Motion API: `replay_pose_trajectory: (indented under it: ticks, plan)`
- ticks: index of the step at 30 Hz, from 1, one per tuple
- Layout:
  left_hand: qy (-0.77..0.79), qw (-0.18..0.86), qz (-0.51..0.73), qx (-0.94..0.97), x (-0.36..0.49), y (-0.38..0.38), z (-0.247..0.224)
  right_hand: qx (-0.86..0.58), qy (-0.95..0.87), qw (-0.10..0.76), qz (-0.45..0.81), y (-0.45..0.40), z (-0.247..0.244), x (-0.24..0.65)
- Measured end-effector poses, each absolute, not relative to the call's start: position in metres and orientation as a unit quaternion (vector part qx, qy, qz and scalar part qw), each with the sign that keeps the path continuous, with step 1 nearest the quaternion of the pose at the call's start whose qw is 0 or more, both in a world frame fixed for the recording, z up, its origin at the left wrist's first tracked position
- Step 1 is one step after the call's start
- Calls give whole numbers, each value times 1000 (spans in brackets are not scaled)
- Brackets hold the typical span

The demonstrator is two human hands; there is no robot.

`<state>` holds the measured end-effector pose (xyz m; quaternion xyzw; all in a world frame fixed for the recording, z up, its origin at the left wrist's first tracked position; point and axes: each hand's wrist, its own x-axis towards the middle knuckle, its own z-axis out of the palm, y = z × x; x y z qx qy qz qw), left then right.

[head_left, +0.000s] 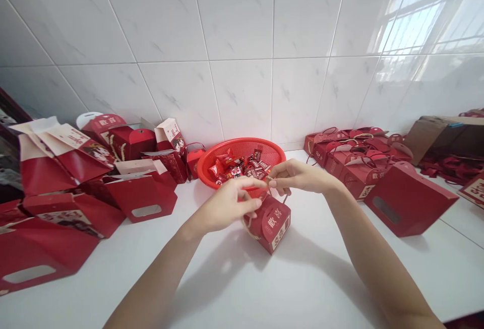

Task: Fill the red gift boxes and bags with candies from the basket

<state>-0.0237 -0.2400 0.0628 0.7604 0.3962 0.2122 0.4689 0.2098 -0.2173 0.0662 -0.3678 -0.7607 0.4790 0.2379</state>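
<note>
White marbled tile wall behind everything here, with a bright window reflection up on the right, and a white tabletop running along below it. The small red gift box is in the middle of the table, just in front of the red plastic basket, turned so one corner points toward the camera. Its top flaps are folded together and there's pale lettering on them. The right hand comes in over the top with thumb and fingertips pinched together on the box's thin cord. The left hand is on the other side, index finger reaching to about the same spot and thumb down by the flap; honestly can't tell if it's gripping the cord or just touching it. The basket has a bunch of wrapped sweets in it, mostly red. Over on the left there's a crowd of open red boxes, some with oval cutouts. On the right you get closed red boxes bunched together, a bigger red box tilted beside them, and a brown carton further over.
</note>
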Motion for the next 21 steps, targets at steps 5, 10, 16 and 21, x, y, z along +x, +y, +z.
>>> replay_pose_trajectory:
  ticks: [5, 10, 16, 21]
  plan:
    - [267, 569, 358, 691, -23, -246, 72, -396, -761, 276, 433, -228, 77, 215]
    - [212, 586, 400, 672, -16, -250, 67, -405, -771, 283, 401, -242, 84, 212]
    - [211, 554, 406, 696, -11, -252, 61, -355, -782, 297, 417, -252, 83, 197]
    - [214, 509, 410, 726, -11, -260, 63, -353, -773, 343, 400, -254, 75, 182]
